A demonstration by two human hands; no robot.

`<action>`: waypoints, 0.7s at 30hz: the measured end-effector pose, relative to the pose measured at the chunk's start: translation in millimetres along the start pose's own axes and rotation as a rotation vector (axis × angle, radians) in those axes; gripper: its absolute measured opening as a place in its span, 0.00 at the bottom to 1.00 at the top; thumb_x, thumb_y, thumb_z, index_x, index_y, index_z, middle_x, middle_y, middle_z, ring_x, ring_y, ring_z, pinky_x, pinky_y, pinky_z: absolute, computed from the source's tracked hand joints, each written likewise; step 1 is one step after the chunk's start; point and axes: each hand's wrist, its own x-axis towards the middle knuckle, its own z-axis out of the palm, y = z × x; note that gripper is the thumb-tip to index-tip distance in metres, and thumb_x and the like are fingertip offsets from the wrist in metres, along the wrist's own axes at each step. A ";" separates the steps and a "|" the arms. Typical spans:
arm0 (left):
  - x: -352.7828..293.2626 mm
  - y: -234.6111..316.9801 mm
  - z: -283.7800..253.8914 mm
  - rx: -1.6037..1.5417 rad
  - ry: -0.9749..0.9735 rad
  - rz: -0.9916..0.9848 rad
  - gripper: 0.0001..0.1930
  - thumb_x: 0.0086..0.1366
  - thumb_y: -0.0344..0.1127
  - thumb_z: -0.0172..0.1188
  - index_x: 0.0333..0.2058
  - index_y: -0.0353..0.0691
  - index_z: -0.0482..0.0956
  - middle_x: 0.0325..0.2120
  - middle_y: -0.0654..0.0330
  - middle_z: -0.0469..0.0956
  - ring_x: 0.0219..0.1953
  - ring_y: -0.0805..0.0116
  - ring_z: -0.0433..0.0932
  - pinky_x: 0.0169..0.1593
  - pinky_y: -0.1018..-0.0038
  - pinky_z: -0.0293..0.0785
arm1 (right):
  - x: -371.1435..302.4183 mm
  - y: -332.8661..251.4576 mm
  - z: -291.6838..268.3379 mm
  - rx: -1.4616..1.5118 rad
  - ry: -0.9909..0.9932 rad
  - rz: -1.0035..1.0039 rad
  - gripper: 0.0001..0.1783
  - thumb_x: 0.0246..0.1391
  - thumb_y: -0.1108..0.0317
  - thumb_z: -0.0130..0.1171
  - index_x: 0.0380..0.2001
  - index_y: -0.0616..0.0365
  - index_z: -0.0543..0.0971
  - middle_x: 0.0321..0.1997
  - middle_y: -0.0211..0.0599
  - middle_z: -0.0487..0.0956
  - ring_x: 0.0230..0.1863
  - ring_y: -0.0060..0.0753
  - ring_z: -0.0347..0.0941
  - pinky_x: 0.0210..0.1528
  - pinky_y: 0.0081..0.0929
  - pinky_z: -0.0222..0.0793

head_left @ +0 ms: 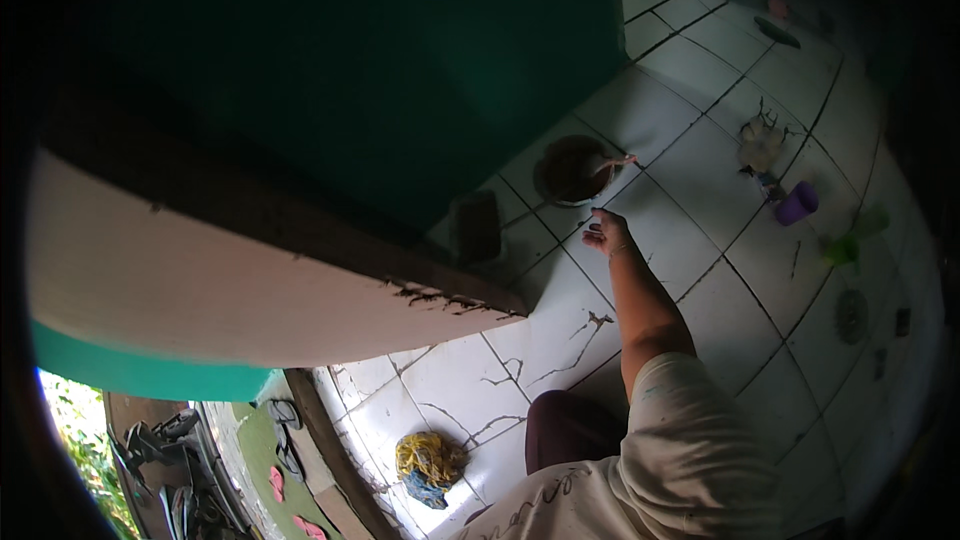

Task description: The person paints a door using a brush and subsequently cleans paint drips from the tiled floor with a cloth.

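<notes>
My right hand (pixel 606 233) reaches out over the white tiled floor, its fingers loosely bent and apart, with no held thing showing. Just beyond the fingertips sits a round bowl (pixel 548 192) with something brown in it. A utensil with a pale pinkish handle (pixel 618 162) leans over the bowl's right rim. To the left of the hand, against the dark green wall, stands a rectangular container (pixel 477 228) with dark contents, dim in the shadow. My left hand is out of view.
A green wall (pixel 400 90) with a jutting pale ledge (pixel 250 270) fills the left. On the right lie a purple cup (pixel 797 203), a green cup (pixel 840 249) and a pale flower-shaped object (pixel 762 145). A yellow-blue bundle (pixel 428 465) lies below; sandals (pixel 287 440) sit outside.
</notes>
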 end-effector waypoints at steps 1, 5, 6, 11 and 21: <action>-0.4 7.0 1.1 0.015 0.007 -0.007 0.29 0.70 0.45 0.48 0.64 0.34 0.57 0.55 0.44 0.67 0.49 0.46 0.73 0.48 0.48 0.72 | -1.4 -3.1 8.0 0.039 0.004 0.005 0.27 0.56 0.58 0.63 0.56 0.56 0.70 0.50 0.47 0.69 0.35 0.50 0.73 0.41 0.51 0.79; -0.6 30.1 3.6 0.066 0.014 -0.024 0.29 0.70 0.44 0.49 0.63 0.34 0.58 0.54 0.45 0.67 0.48 0.47 0.73 0.46 0.49 0.72 | 29.0 -17.0 25.1 0.064 0.084 -0.024 0.31 0.55 0.58 0.63 0.61 0.51 0.69 0.59 0.51 0.65 0.48 0.56 0.69 0.49 0.56 0.76; 0.5 34.8 4.8 0.077 0.012 -0.028 0.29 0.70 0.44 0.49 0.63 0.34 0.58 0.53 0.45 0.68 0.47 0.48 0.74 0.46 0.50 0.72 | 37.7 -20.1 26.4 0.062 0.085 -0.030 0.31 0.55 0.58 0.64 0.61 0.51 0.69 0.60 0.51 0.64 0.49 0.57 0.68 0.49 0.56 0.75; -2.1 48.7 -0.3 0.114 0.027 -0.039 0.28 0.69 0.43 0.50 0.62 0.34 0.59 0.52 0.46 0.69 0.46 0.49 0.74 0.44 0.52 0.73 | 61.9 -14.3 32.1 0.065 0.089 -0.048 0.32 0.53 0.59 0.64 0.60 0.53 0.69 0.65 0.51 0.62 0.54 0.61 0.64 0.52 0.57 0.73; -3.8 44.0 -5.9 0.128 0.015 -0.044 0.27 0.69 0.42 0.52 0.61 0.33 0.61 0.49 0.48 0.71 0.42 0.53 0.76 0.40 0.56 0.75 | 51.7 6.5 -4.9 0.255 0.148 -0.156 0.18 0.48 0.75 0.61 0.45 0.61 0.74 0.51 0.48 0.72 0.51 0.53 0.72 0.42 0.50 0.83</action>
